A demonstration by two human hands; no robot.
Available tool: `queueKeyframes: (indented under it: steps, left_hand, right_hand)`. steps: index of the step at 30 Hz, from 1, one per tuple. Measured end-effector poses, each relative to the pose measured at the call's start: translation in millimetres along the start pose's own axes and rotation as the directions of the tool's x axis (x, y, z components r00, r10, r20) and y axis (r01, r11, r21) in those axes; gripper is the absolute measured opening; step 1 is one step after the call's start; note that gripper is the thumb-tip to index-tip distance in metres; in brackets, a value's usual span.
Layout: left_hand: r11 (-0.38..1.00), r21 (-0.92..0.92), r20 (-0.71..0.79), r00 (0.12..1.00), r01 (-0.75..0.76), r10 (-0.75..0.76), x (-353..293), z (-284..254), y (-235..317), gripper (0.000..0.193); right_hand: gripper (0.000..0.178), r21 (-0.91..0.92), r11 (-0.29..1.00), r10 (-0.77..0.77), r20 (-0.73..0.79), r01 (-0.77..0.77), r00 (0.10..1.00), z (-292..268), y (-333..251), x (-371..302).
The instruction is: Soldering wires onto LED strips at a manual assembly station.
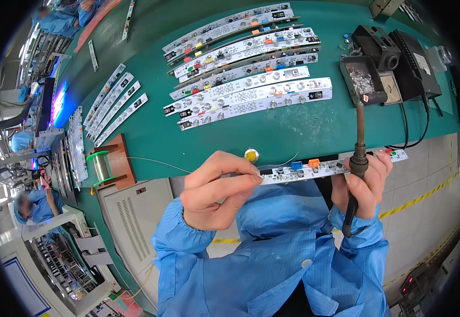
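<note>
Between my hands, at the table's front edge, is a narrow white circuit board strip (319,170) with blue, orange, red and green connectors. My left hand (216,193) pinches its left end. Thin solder wire (156,160) runs from a spool (101,167) into the left hand, and a loose end curls up past the fingers. My right hand (367,187) is closed around the strip's right part and a soldering iron (358,161). The iron stands with its metal end upward and its cord hanging below. Some right fingers are hidden behind the iron.
Several similar boards (256,98) lie in rows on the green mat (272,132), and more (115,105) at left. A wooden spool stand (122,158) sits at the left edge. At right are a tray of scraps (364,79) and a black soldering station (414,63). Co-workers (37,206) sit at far left.
</note>
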State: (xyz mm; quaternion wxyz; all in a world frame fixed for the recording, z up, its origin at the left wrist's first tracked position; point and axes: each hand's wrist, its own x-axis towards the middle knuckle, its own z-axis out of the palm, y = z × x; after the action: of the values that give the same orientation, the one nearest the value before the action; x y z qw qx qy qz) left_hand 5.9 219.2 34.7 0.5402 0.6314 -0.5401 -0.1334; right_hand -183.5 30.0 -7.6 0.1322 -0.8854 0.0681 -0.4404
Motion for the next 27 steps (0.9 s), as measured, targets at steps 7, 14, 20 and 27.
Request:
queueKeyframes:
  steps: [7,14,20,27]
  left_hand:
    - [0.999,-0.027,0.004,0.999,0.034,-0.034,-0.7,-6.2,1.8,0.026]
    - [0.601,-0.227,0.604,0.595,0.766,-0.530,23.1,-3.1,-3.4,0.032]
    - [0.353,-0.468,0.738,0.579,0.810,-0.348,18.8,10.4,-5.8,0.031]
    - [0.286,-0.900,0.235,0.919,0.329,-0.316,-1.6,47.8,-19.8,0.032]
  right_hand:
    - [0.047,-0.013,1.000,-0.028,-0.084,0.027,0.996,3.2,0.9,-2.6]
    - [0.027,0.234,0.936,-0.245,-0.100,0.262,0.964,11.6,3.7,24.9]
    - [0.032,0.258,0.936,-0.237,-0.040,0.239,0.971,12.3,5.1,32.1]
    - [0.079,0.719,0.664,0.275,0.022,-0.206,0.961,11.9,-23.8,4.3]
